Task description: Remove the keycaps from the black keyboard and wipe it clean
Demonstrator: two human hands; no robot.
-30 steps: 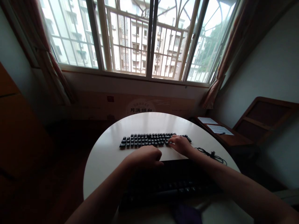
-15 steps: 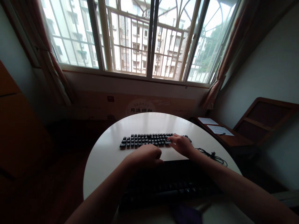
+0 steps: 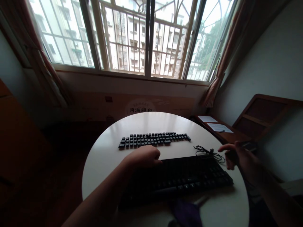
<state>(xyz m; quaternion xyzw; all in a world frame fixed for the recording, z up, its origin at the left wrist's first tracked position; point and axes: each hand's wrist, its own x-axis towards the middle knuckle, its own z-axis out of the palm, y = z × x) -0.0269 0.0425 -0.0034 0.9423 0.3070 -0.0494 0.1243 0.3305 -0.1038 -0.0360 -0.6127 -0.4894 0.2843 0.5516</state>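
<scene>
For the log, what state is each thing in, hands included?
Keyboard: flat on the white table, some keys in place, the rest too dark
Keycaps: loose, laid out in rows
Cable: bundled in loops
Left hand: curled near the keyboard's far edge, grasp hidden
Right hand: fingers parted, nothing visible in it
Curtains: drawn aside
Papers: lying flat
Purple thing: too blurred to tell

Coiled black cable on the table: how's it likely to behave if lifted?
Probably floppy: the cable lies in thin, loose loops. It may come up as one bundle, since the loops overlap around a darker lump. It could drag on the large keyboard, being close to its back edge; I can't tell whether they're connected.
</scene>
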